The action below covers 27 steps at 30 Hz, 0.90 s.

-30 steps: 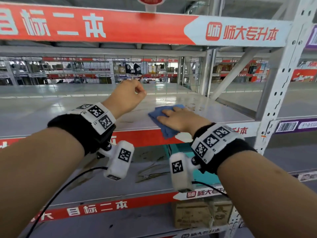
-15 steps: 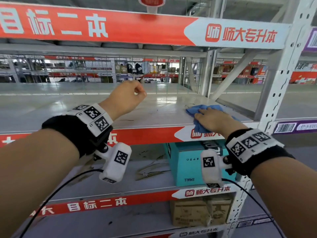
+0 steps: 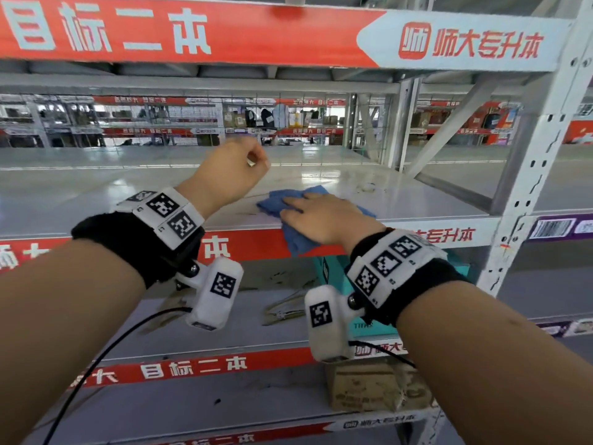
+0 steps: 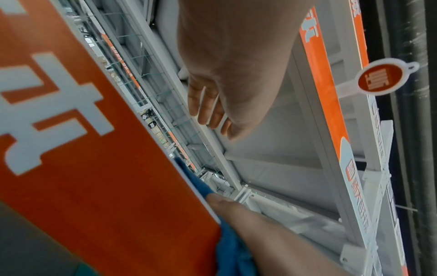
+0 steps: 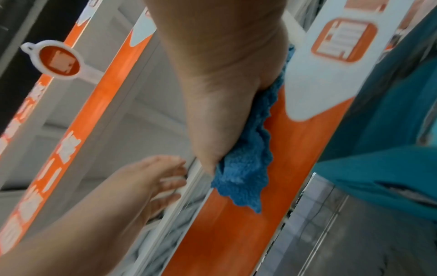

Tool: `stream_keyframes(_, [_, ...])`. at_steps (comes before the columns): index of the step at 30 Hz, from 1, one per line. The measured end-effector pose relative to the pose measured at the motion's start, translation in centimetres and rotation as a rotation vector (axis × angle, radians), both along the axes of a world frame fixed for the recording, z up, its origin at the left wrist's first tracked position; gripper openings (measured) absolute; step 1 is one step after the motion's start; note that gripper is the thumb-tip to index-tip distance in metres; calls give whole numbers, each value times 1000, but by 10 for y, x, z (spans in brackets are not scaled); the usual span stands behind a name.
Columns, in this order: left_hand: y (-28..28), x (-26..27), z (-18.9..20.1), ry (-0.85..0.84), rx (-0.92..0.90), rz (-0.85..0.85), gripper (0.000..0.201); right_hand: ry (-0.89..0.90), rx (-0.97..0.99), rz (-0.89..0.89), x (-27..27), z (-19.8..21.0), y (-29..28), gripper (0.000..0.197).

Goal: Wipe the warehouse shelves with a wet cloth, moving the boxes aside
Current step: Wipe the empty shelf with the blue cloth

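Observation:
A blue cloth (image 3: 276,200) lies on the grey shelf (image 3: 128,194) near its front edge, with one corner hanging over the red label strip. My right hand (image 3: 298,207) presses flat on the cloth, fingers straight. In the right wrist view the cloth (image 5: 246,168) bunches under the palm against the strip. My left hand (image 3: 253,159) hovers above the shelf just left of the cloth, fingers loosely curled and holding nothing; the left wrist view shows those fingers (image 4: 210,112) hanging free. No box stands on this shelf level.
A teal box (image 3: 333,271) stands on the shelf below, under my right wrist. A cardboard box (image 3: 369,387) sits on the level beneath that. The white upright post (image 3: 529,187) and a diagonal brace (image 3: 449,130) close off the right end.
My right hand slid the cloth right toward the post, then back left toward the shelf's middle. The left hand has stayed hovering in place.

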<state>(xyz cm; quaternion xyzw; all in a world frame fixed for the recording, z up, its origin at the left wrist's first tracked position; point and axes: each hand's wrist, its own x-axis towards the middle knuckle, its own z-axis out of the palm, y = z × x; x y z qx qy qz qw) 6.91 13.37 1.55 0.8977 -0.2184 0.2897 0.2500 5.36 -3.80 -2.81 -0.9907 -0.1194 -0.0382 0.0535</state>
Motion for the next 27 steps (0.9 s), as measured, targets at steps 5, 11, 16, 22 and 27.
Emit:
stream_keyframes(5, [-22, -3, -22, 1, 83, 1, 25, 0, -12, -275, 3, 2, -88, 80])
stream_keyframes(11, [-42, -16, -50, -70, 257, 291, 46, 63, -4, -485, 12, 2, -143, 84])
stream_keyframes(16, [-43, -14, -50, -6, 212, 352, 44, 60, 23, -345, 9, 9, -110, 63])
stream_keyframes(22, [-47, -16, -50, 15, 156, 316, 37, 44, -24, 83, 4, 9, -29, 44])
stream_keyframes(27, [-47, -20, -45, 56, 137, 323, 39, 102, 84, 78, 11, 13, -55, 40])
